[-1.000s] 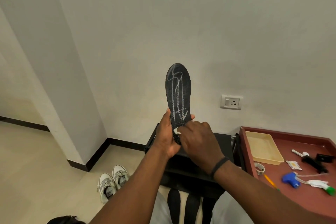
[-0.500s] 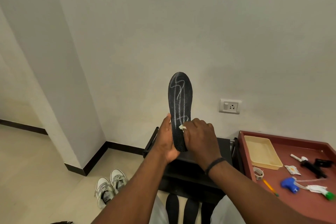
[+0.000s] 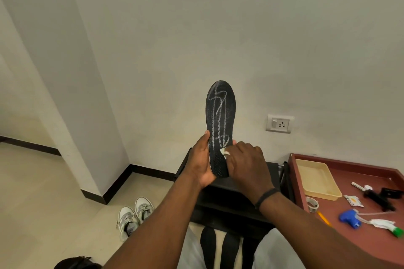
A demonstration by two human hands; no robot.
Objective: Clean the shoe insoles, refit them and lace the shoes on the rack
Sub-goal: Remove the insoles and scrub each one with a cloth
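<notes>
So my left hand (image 3: 202, 162) is wrapped around the heel end of a black insole (image 3: 220, 124), holding it upright in front of the wall, toe up, white scribbly marks all over it. My right hand (image 3: 247, 165) is pinching a little white wipe (image 3: 224, 152) against the lower part of the insole. More dark insoles (image 3: 218, 247) lie on the floor by my legs, grey sneakers (image 3: 134, 217) off to the left, black rack (image 3: 231, 201) right behind my hands.
</notes>
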